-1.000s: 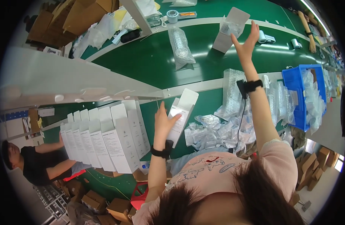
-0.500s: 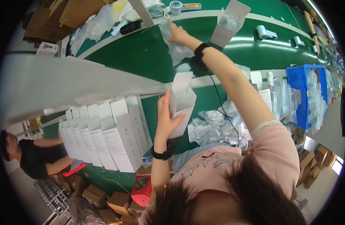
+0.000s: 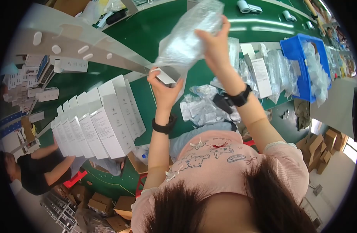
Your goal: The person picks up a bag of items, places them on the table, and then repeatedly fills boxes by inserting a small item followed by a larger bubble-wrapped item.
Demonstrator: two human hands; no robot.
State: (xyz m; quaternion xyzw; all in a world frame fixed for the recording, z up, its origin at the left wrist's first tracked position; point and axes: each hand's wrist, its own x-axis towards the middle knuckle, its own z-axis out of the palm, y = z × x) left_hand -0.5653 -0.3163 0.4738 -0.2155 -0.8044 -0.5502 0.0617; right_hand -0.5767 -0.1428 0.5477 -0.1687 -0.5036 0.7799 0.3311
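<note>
1. My left hand (image 3: pixel 165 91) has its fingers wrapped around the white box (image 3: pixel 165 77), thumb on the right. I want it firm but not squeezed, or the walls could bow and narrow the mouth.
2. My right hand (image 3: pixel 217 49) has its fingers gripping the bubble-wrapped packet (image 3: pixel 188 33) from the right, on the far side of the box, above the green desk (image 3: pixel 142 86). A light hold should do; pressing hard could burst the bubbles.
3. The packet slants, its near end overlapping the box's mouth. I cannot tell whether any of it is inside, so I should match its slant to the box before pushing.
4. The loose wrap at that near end could snag on the rim; tucking it under first seems wise.
5. The row of white boxes (image 3: pixel 112 120) stands near my left forearm, so I should hold that elbow in and avoid toppling them.
</note>
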